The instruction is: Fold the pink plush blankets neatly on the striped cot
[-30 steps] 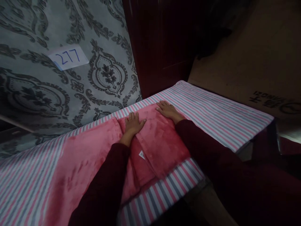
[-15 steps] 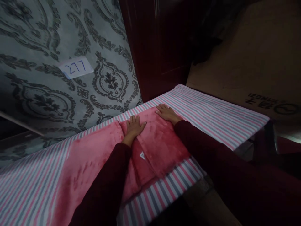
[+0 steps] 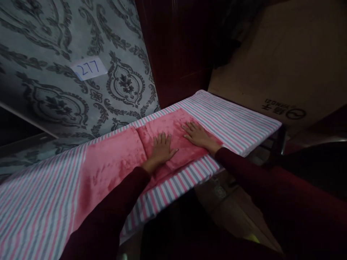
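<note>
The left hand [image 3: 162,150] and right hand [image 3: 200,138] lie open and flat, palms down, fingers spread, on a folded pink fleece blanket [image 3: 116,171]. The blanket rests on a striped cloth [image 3: 235,124] beside a patterned wall [image 3: 54,104] bearing a paper note [image 3: 89,68] marked 277. A cardboard box [image 3: 273,68] stands beyond.

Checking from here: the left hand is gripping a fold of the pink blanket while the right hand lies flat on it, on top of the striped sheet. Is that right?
Not quite: the head view shows the left hand not gripping but lying flat, fingers spread, on the pink fleece blanket. The right hand does lie flat on it, on top of the striped sheet.
</note>
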`<state>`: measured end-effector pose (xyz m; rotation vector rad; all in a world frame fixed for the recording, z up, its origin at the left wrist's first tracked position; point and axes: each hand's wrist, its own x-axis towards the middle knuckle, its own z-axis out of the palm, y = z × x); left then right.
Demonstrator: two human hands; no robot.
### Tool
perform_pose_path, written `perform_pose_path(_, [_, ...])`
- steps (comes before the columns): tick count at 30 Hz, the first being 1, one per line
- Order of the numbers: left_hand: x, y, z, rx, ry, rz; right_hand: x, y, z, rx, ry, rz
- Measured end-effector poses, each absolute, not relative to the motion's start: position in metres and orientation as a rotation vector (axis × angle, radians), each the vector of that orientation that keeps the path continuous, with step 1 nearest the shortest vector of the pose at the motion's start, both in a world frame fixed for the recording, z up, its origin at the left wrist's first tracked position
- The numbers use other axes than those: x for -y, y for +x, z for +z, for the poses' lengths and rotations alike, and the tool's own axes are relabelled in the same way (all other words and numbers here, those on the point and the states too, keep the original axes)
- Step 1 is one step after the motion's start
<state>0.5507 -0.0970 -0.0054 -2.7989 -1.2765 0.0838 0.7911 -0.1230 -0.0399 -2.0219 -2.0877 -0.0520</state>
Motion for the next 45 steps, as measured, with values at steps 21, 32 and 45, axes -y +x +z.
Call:
perform_pose_path(21, [0.178, 0.550, -0.005, 1.272, -2.954, 0.000, 0.186, 0.736, -0.033, 2.028, -2.085, -0.016])
perform_pose_path(32, [0.203, 0.389, 0.035, 1.844, -2.543, -0.368, 0.178, 0.740, -0.030, 2.033, -2.024, 0.109])
perform_pose_path(45, [0.233, 0.323, -0.018, 1.986, -2.356, -0.439, 0.168, 0.825, -0.011, 1.268, -2.116, 0.453])
